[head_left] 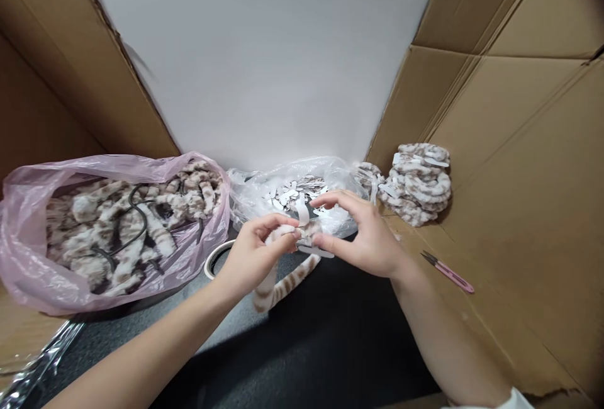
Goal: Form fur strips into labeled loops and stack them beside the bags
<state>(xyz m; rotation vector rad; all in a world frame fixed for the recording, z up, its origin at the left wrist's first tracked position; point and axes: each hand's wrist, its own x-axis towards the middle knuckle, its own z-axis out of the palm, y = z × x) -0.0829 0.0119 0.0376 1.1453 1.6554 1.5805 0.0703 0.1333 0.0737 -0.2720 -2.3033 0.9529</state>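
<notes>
A cream plush band [284, 287] with brown spots hangs in a loop below my hands. My left hand [264, 248] pinches its upper end between thumb and fingers. On the other side, my right hand [361, 233] has its thumb against the plush, with the index finger raised apart from it. A white paper strip [302, 211] stands up between the hands, and another pale strip [317, 252] sticks out beneath the right thumb. Just behind is a clear plastic bag [250, 192] holding many white paper pieces [290, 194].
At left lies a pink plastic bag [28, 226] of spotted plush pieces [123, 226] and dark cords [140, 223]. A tape roll [210, 265] is beside my left hand. Tagged plush bands [422, 185] are stacked at right, near pink thread snips [448, 272]. Cardboard walls [519, 145] flank the workspace.
</notes>
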